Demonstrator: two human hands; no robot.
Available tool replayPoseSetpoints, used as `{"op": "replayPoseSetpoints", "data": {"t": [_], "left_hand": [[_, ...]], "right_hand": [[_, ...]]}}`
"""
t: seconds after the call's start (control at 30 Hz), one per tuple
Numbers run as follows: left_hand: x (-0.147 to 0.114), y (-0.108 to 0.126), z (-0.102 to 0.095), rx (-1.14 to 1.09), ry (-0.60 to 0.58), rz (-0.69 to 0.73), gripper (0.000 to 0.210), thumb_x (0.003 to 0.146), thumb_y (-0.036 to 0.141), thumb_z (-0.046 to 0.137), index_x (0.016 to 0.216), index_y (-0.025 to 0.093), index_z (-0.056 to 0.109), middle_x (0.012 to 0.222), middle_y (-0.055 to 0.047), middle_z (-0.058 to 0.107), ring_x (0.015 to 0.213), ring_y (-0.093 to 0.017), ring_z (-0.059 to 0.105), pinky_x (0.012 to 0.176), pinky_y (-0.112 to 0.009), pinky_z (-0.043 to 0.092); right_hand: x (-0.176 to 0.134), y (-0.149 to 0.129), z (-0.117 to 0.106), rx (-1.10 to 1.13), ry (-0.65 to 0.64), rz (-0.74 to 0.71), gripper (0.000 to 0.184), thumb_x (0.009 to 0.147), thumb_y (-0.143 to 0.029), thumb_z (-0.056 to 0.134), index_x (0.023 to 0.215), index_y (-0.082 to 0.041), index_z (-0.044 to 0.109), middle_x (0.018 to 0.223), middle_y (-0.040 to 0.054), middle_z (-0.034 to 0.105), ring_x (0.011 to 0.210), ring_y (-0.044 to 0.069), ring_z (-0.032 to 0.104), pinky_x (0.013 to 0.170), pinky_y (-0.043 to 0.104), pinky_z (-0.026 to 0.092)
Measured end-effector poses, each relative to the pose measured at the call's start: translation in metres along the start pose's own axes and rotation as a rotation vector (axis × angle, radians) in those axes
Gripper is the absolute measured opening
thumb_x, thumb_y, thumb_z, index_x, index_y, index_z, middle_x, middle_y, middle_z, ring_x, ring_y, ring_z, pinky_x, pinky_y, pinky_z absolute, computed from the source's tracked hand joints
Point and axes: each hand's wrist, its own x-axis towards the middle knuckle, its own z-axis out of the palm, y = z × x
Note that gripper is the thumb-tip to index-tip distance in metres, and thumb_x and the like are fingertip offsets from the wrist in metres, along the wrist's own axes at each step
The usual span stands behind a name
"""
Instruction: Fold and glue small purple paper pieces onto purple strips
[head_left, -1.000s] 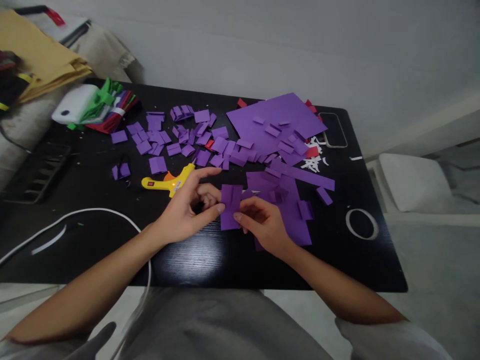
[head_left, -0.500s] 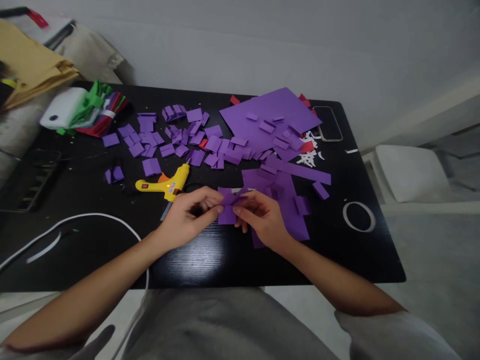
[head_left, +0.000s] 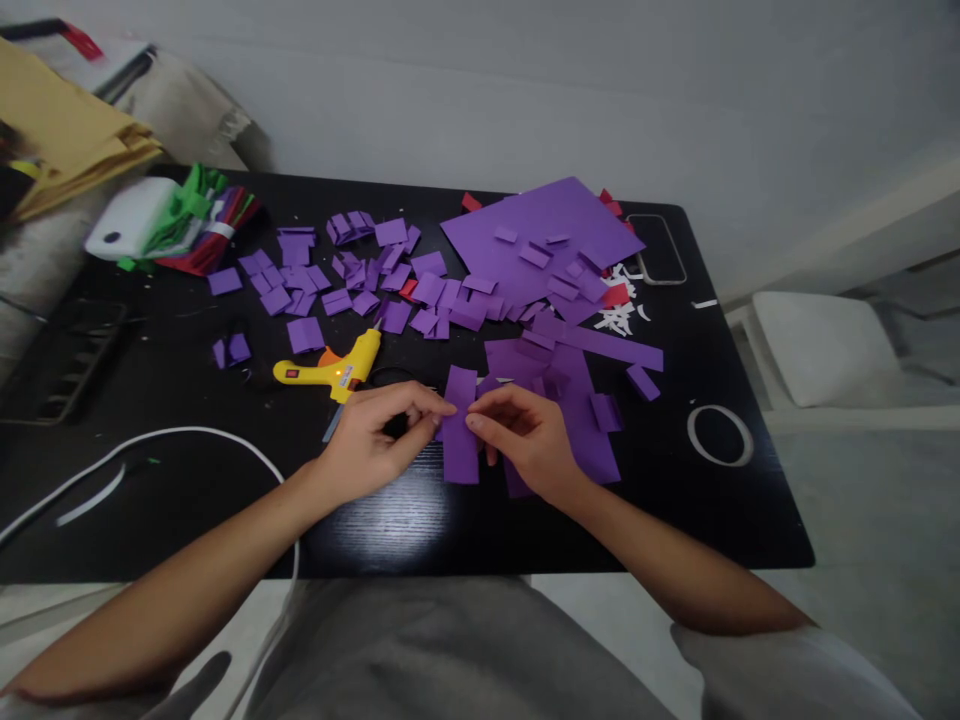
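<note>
Between my hands, over the front middle of the table, is a narrow purple paper strip (head_left: 461, 455) held lengthwise toward me. My left hand (head_left: 382, 435) pinches its left edge with thumb and index finger. The right edge is pinched by my right hand (head_left: 525, 430). Another bit of purple paper shows partly behind the strip; how the two are joined is hidden. Under and beside my right hand lies a purple sheet (head_left: 592, 455) with folded purple pieces on it. A yellow glue gun (head_left: 330, 370) lies just beyond my left hand, its small light glowing.
Many folded purple paper pieces (head_left: 431, 290) are scattered across the table's far half. A larger purple sheet (head_left: 547, 225), a phone (head_left: 660, 250) and white paper scraps lie at the back right. A tape ring (head_left: 720, 435) is at right; a white cable (head_left: 187, 430) loops at left.
The purple paper between my hands, earlier folded and shorter, now shows as a longer flat strip reaching farther toward me. Both hands have stayed almost in place.
</note>
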Motion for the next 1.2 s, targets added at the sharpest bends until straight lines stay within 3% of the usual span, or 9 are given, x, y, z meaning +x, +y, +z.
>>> {"op": "replayPoseSetpoints", "data": {"t": [0.17,0.3,0.43,0.67,0.77,1.0,1.2], "left_hand": [[0.0021,0.0039,0.0001,0.002,0.001,-0.013,0.021,0.097,0.023,0.068,0.117,0.017,0.071,0.092,-0.004,0.071,0.074,-0.014,0.063,0.066,-0.026,0.053],[0.0043,0.0045,0.002,0.071,0.018,0.001,0.021,0.092,0.026,0.077,0.111,0.018,0.07,0.109,-0.007,0.066,0.08,-0.013,0.06,0.065,-0.025,0.052],[0.0035,0.0005,0.0046,0.061,0.046,-0.008,0.007,0.096,0.021,0.072,0.103,0.019,0.071,0.11,-0.006,0.065,0.078,-0.01,0.06,0.067,-0.024,0.054],[0.0029,0.0016,0.0053,0.111,0.049,0.045,0.006,0.096,0.02,0.074,0.101,0.02,0.075,0.111,-0.006,0.063,0.083,-0.011,0.063,0.071,-0.026,0.057],[0.0032,0.0034,0.0062,0.131,0.048,0.066,0.005,0.096,0.02,0.074,0.101,0.02,0.075,0.11,-0.005,0.064,0.083,-0.011,0.064,0.073,-0.027,0.058],[0.0032,0.0023,0.0083,0.095,0.063,0.072,0.009,0.094,0.016,0.076,0.102,0.019,0.076,0.107,-0.004,0.065,0.073,-0.008,0.061,0.066,-0.023,0.055],[0.0025,0.0009,0.0089,0.062,0.064,0.043,0.008,0.095,0.02,0.074,0.102,0.02,0.077,0.107,-0.005,0.067,0.076,-0.01,0.063,0.066,-0.025,0.056]], "right_hand": [[0.0002,0.002,0.0012,-0.023,0.08,-0.011,0.028,0.074,-0.036,0.093,0.089,-0.02,0.076,0.072,0.0,0.075,0.058,0.014,0.071,0.043,0.021,0.052],[0.0002,0.0039,0.0011,-0.01,0.121,-0.089,0.02,0.079,-0.03,0.09,0.094,-0.022,0.079,0.075,0.0001,0.077,0.064,0.016,0.075,0.049,0.023,0.058],[-0.0003,0.0054,0.0006,-0.016,0.105,-0.103,0.017,0.082,-0.029,0.086,0.097,-0.024,0.08,0.08,0.0002,0.078,0.07,0.017,0.076,0.055,0.027,0.062],[-0.0027,0.0002,-0.0007,-0.326,0.091,-0.289,0.012,0.087,-0.026,0.081,0.099,-0.025,0.082,0.094,0.0037,0.08,0.087,0.019,0.073,0.074,0.032,0.06],[-0.0032,-0.0002,-0.0011,-0.397,0.102,-0.343,0.007,0.091,-0.026,0.078,0.097,-0.025,0.081,0.091,0.0031,0.08,0.084,0.019,0.072,0.075,0.032,0.059],[-0.0037,0.0032,-0.0007,-0.297,0.105,-0.258,0.003,0.091,-0.026,0.077,0.091,-0.024,0.08,0.089,0.0009,0.08,0.081,0.017,0.074,0.078,0.03,0.06],[-0.0031,0.0014,0.0005,-0.239,0.123,-0.17,0.007,0.09,-0.032,0.079,0.089,-0.025,0.079,0.088,0.0012,0.08,0.078,0.017,0.072,0.076,0.033,0.06]]}}
